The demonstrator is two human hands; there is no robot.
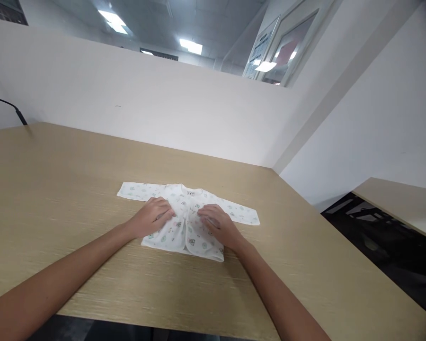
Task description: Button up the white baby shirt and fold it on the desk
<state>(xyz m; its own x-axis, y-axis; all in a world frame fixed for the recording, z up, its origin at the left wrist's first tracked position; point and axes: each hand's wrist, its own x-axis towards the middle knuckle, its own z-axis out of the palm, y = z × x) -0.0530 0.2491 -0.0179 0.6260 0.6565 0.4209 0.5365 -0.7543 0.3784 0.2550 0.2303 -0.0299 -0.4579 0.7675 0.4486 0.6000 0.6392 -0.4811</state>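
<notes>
A small white baby shirt point(179, 234), printed with little pale green and grey figures, lies spread on the wooden table. Its neckline faces away from me, with a small printed mark inside the collar, and both long sleeves stretch out sideways. My left hand point(152, 218) rests on the left front panel, palm down, fingers bent slightly and pointing inward. On the right front panel lies my right hand point(220, 225), its thumb apart from the fingers. Both hands touch the cloth near the middle opening; the fabric under them is hidden. The lower hem curves apart at the centre.
The light wooden table point(92, 156) reaches a low white partition point(163, 104) at the back. A black cable point(19, 115) comes down at the far left. To the right, a second wooden surface point(404, 203) stands beyond a dark gap.
</notes>
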